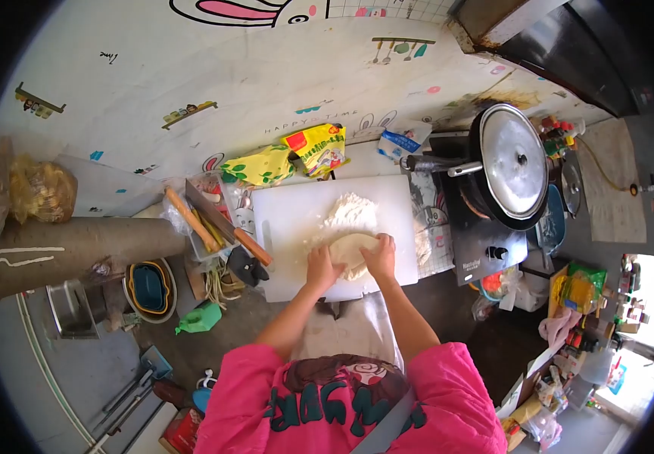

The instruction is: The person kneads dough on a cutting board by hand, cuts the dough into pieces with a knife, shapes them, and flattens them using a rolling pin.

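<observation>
Two hands were observed in the head view, set at opposite sides of a pale round piece [351, 248], apparently dough, presumably to steady it evenly. The left hand [322, 268] bore on its left edge, the right hand [379, 259] on its right; whether the fingers were clamped beneath could not be told. The piece lay on the near half of a white cutting board [291, 208], evidently for easy reach. A white floury heap [351, 211] sat just beyond, likely to remain handy. Yellow bags [316, 150] stood by the wall, seemingly clear of the work.
</observation>
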The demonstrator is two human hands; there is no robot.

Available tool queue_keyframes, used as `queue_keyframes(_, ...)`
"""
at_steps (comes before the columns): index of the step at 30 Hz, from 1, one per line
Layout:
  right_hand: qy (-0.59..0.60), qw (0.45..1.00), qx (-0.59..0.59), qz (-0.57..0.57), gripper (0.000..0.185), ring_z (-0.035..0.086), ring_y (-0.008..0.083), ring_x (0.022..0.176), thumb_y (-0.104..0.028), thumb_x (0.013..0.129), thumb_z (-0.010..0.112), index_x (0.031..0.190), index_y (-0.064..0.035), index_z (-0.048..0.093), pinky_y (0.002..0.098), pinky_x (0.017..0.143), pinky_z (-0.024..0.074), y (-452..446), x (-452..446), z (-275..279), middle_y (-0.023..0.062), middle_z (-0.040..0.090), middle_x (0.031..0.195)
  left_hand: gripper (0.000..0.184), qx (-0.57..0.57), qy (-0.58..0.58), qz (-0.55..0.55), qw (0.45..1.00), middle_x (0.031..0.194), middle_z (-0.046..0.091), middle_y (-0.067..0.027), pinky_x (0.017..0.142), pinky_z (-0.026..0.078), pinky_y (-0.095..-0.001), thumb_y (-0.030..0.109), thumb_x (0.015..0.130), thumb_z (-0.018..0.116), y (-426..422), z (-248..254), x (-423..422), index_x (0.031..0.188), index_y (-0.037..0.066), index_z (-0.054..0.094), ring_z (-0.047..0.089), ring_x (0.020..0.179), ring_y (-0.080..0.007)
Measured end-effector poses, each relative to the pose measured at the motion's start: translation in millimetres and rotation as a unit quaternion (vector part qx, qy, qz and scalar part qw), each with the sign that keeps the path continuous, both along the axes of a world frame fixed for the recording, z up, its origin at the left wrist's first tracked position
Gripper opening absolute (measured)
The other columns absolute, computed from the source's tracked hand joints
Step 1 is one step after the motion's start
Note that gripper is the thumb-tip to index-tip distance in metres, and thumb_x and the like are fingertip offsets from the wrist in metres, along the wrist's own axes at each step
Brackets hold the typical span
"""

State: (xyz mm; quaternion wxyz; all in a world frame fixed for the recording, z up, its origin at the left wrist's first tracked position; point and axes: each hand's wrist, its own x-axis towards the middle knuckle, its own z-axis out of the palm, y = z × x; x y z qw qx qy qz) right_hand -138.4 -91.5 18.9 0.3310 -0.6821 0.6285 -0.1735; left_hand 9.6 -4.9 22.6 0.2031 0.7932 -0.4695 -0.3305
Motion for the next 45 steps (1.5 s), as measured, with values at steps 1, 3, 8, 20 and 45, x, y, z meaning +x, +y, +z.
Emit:
queue_keyframes(1, 0.023, 0.999, -0.043, 0.003, 0.045, 0.049, 0.0358, 0.094, -0.012, 0.060, 0.076, 0.096, -0.0025, 0.051, 0.0420, 0.082, 0.0416, 3, 6, 15, 0.0161, 0.052, 0.096, 0.069, -0.006, 0.010, -0.002, 1.000, 0.113, 0.049, -0.0236, 0.091, 0.039, -0.0447, 0.024, 0.064, 0.077, -1, -6, 4, 0.118, -0.003, 0.045, 0.047, 0.105, -0.0385)
queue_keyframes(3, 0.024, 0.994, -0.081, 0.063, 0.041, 0.048, 0.0352, 0.090, -0.008, 0.059, 0.075, 0.091, -0.0031, 0.051, 0.0425, 0.079, 0.0410, 12, 6, 33, 0.0152, 0.051, 0.093, 0.066, -0.026, 0.040, -0.012, 0.999, 0.109, 0.052, -0.0212, 0.088, 0.041, -0.0436, 0.024, 0.060, 0.079, -6, -11, 12, 0.113, -0.001, 0.049, 0.049, 0.102, -0.0373)
queue_keyframes(8, -0.018, 0.978, -0.150, 0.146, 0.035, 0.047, 0.0350, 0.085, -0.002, 0.058, 0.072, 0.085, -0.0041, 0.049, 0.0432, 0.073, 0.0411, 40, 8, 74, 0.0145, 0.049, 0.088, 0.054, 0.006, 0.065, -0.064, 0.996, 0.102, 0.056, -0.0189, 0.086, 0.042, -0.0419, 0.021, 0.058, 0.080, -7, 14, 21, 0.100, 0.002, 0.052, 0.052, 0.101, -0.0350)
queue_keyframes(20, 0.069, 0.960, 0.052, 0.267, 0.060, 0.043, 0.0343, 0.119, -0.032, 0.075, 0.070, 0.122, -0.0008, 0.049, 0.0400, 0.099, 0.0353, -46, -7, 36, 0.0224, 0.045, 0.125, 0.061, -0.074, 0.297, 0.175, 0.936, 0.105, 0.061, -0.0163, 0.081, 0.048, -0.0343, 0.015, 0.065, 0.073, 16, 37, 10, 0.118, -0.002, 0.047, 0.061, 0.094, -0.0257)
queue_keyframes(45, 0.302, 0.899, 0.036, 0.315, 0.061, 0.012, 0.0215, 0.139, -0.032, 0.087, 0.051, 0.139, -0.0077, 0.031, 0.0478, 0.110, 0.0153, 32, -47, 19, 0.0058, 0.016, 0.150, 0.048, -0.054, 0.360, 0.294, 0.884, 0.104, 0.057, -0.0109, 0.079, 0.047, -0.0282, 0.004, 0.067, 0.068, 31, 85, 58, 0.111, -0.002, 0.050, 0.057, 0.093, -0.0174)
